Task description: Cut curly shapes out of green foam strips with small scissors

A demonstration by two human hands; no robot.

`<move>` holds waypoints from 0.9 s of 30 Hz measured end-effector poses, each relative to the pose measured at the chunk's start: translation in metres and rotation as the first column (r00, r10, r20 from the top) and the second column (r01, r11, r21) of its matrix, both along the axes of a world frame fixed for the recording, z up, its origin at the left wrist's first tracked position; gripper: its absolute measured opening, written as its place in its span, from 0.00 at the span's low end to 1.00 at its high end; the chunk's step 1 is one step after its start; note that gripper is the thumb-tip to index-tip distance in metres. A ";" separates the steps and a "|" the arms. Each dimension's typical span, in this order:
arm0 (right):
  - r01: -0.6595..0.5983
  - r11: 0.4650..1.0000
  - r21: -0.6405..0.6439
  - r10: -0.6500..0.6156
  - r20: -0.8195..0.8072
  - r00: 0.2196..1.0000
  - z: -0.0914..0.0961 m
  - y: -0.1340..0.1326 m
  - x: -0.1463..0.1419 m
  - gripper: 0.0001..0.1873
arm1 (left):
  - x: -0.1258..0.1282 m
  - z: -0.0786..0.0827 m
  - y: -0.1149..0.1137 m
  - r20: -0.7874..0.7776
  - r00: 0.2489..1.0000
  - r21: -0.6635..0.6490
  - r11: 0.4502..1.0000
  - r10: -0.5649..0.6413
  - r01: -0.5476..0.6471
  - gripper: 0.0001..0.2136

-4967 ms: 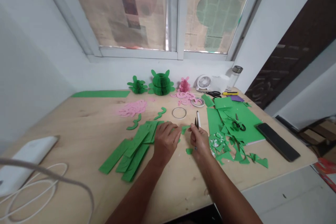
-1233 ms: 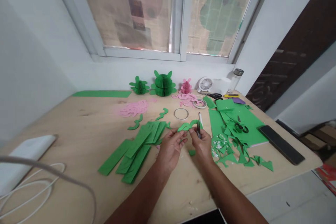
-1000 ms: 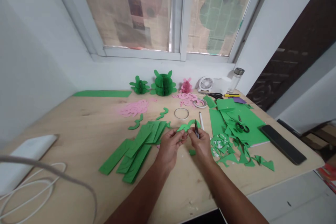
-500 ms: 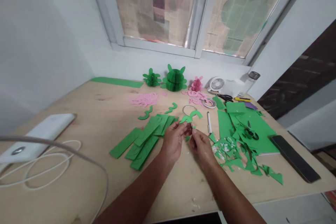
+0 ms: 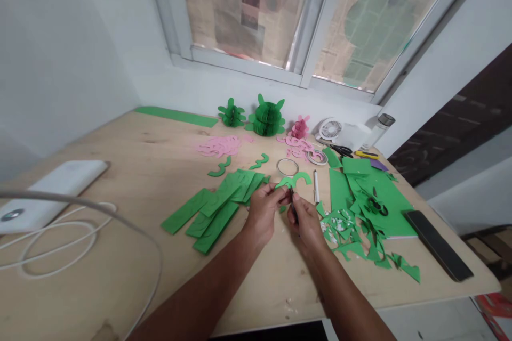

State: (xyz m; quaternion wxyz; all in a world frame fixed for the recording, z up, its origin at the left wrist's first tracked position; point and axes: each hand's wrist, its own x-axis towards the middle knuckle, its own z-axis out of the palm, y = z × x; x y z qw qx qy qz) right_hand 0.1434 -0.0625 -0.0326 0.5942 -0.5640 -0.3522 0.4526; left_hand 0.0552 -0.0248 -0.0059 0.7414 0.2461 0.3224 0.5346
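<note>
My left hand [image 5: 264, 210] pinches the lower end of a curved green paper cutout [image 5: 296, 179] and holds it just above the wooden table [image 5: 132, 170]. My right hand [image 5: 306, 218] is closed round a small dark scissors [image 5: 293, 203] whose tip sits at the cutout's base. Both hands meet at the table's middle. Left of them lies a fan of green paper strips [image 5: 216, 203]. A white pen [image 5: 316, 193] lies just right of the cutout.
Green sheets and offcuts [image 5: 362, 208] with a black scissors lie at right, a dark phone [image 5: 438, 245] beyond. At the back stand green and pink paper models [image 5: 266, 117], pink cutouts [image 5: 222, 146], tape rings [image 5: 287, 167], a small fan [image 5: 330, 129]. A white device with cable [image 5: 52, 192] sits left.
Five seconds ago the cutout lay flat under my hands; it is now lifted and the scissors tip has come in at its base. The view has shifted left.
</note>
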 end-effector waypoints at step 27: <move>0.011 1.000 -0.004 -0.011 0.003 1.000 0.005 -0.001 -0.003 0.30 | -0.002 -0.001 0.000 -0.049 0.998 0.001 0.999 -0.035 0.036 0.08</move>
